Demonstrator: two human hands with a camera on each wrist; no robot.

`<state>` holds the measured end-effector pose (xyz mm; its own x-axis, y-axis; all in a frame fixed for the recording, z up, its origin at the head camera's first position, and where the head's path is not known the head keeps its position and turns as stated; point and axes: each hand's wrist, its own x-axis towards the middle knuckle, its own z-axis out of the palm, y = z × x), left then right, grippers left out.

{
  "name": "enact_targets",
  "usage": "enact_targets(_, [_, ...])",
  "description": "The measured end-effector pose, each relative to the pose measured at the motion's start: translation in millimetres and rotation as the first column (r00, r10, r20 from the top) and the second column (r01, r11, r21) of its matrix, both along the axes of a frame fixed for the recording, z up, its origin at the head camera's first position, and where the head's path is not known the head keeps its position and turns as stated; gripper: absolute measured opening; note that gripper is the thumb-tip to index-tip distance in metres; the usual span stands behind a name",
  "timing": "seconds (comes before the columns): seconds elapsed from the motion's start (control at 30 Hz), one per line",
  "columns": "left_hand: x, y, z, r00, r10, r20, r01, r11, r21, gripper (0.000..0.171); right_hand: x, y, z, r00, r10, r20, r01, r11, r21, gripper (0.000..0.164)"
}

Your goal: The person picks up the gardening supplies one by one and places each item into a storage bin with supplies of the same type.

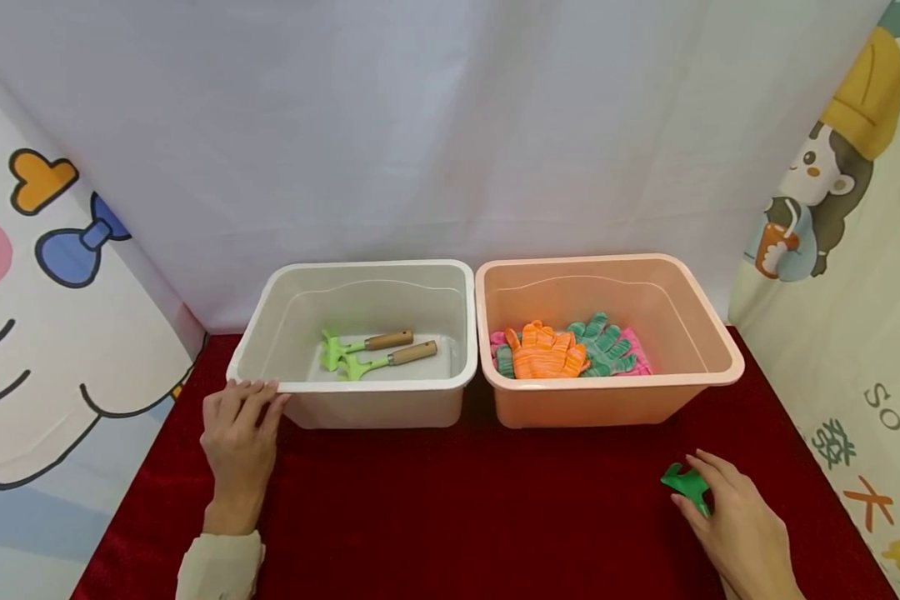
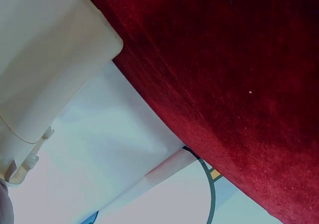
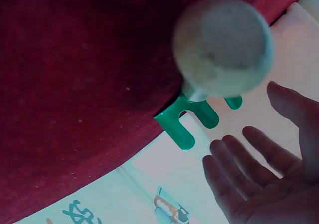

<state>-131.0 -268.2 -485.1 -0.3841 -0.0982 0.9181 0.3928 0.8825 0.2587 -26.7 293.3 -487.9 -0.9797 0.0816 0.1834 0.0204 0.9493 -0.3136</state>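
My left hand rests its fingers on the front left corner of the white bin. In the left wrist view only a sliver of a finger shows beside the bin's rim. Inside that bin lie two light-green hand rakes with wooden handles. Over the red cloth at the right, my right hand is spread beside a green hand rake. The right wrist view shows a gap between its fingers and the rake's tines; the round handle end looms close to the camera.
A peach bin stands right of the white one, their rims close together. It contains orange and green knitted gloves, with pink fabric under them. White cloth hangs behind, and printed curtains flank the table.
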Motion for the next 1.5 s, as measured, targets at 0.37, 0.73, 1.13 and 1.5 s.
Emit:
enact_targets(0.37, [0.5,0.8,1.8,1.000,0.002,0.010,-0.002,1.000,0.001,0.038,6.7,14.0,-7.7,0.963,-0.068,0.262,0.073,0.997,-0.007,0.083])
enact_targets(0.73, [2.8,-0.1,-0.4,1.000,0.007,0.024,-0.006,1.000,-0.010,0.039,11.4,14.5,-13.1,0.875,-0.128,0.466,0.154,0.988,-0.019,0.076])
enact_targets(1.13, [3.5,0.3,-0.5,1.000,0.006,0.026,-0.006,1.000,-0.008,0.039,15.1,18.2,-16.9,0.874,-0.129,0.469,0.167,0.985,-0.042,0.056])
enact_targets(1.5, [3.0,0.1,-1.5,1.000,0.005,0.014,-0.006,1.000,0.003,0.039,17.5,20.9,-13.7,0.832,-0.141,0.537,0.182,0.983,-0.023,0.047])
